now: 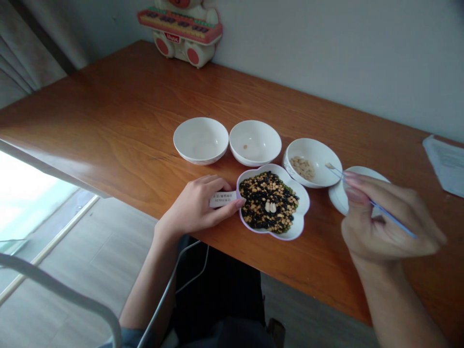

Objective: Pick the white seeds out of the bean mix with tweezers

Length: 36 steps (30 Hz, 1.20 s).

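Observation:
My left hand (199, 205) grips the left rim of a flower-shaped dish (303, 212), thumb over the edge. A white printed label (222, 199) shows between its thumb and fingers. Black, yellow and green beans (259, 200) fill most of the dish, with a few pale pieces (270, 207) on top. Closed around slim tweezers (393, 220), my right hand (387, 217) is raised at the right. A small pale piece (329, 166) is at the tweezers' tip, over the right side of a white bowl (319, 151) holding several pale seeds (302, 167).
Left of the seed bowl stand a white bowl (255, 130) with a small brown bit inside and another white bowl (201, 133). A further white bowl (339, 195) is partly behind my right hand. A toy keyboard (181, 29) and paper (445, 162) lie near the wall.

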Each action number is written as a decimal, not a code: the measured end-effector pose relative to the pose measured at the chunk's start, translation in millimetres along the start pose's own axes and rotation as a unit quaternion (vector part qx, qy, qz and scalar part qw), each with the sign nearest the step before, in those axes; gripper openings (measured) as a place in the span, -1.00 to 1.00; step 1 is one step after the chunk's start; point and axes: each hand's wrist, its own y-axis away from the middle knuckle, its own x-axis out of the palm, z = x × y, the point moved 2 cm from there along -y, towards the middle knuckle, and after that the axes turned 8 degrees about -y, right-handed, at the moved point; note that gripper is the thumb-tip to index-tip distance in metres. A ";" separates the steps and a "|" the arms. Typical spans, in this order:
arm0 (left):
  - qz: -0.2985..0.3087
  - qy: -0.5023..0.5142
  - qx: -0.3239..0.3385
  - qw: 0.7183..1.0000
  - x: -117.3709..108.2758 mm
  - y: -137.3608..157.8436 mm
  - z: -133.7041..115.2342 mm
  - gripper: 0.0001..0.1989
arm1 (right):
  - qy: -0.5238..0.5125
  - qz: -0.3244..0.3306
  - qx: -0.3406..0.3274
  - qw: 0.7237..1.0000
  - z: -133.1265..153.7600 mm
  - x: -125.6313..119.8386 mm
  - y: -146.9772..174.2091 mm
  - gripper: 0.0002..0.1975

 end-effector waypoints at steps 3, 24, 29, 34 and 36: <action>-0.001 -0.001 -0.002 1.000 -0.5 -0.4 -1.1 -0.71 | 0.003 0.014 0.015 1.000 0.5 0.9 -0.9 -0.41; 0.007 -0.005 -0.012 1.000 -1.5 0.3 -2.2 -0.69 | -0.139 0.155 0.169 0.963 32.6 14.1 4.6 -0.92; 0.010 0.001 -0.008 1.000 -0.6 0.4 -0.9 -0.68 | -0.156 0.175 0.174 0.956 34.9 17.6 7.2 -0.94; 0.012 0.002 -0.009 1.000 -0.1 0.4 -0.4 -0.69 | -0.164 0.185 0.167 0.955 37.9 20.4 5.2 -0.93; 0.013 0.001 -0.011 1.000 -0.3 0.5 -0.5 -0.69 | -0.175 0.186 0.162 0.953 38.8 20.8 4.1 -0.89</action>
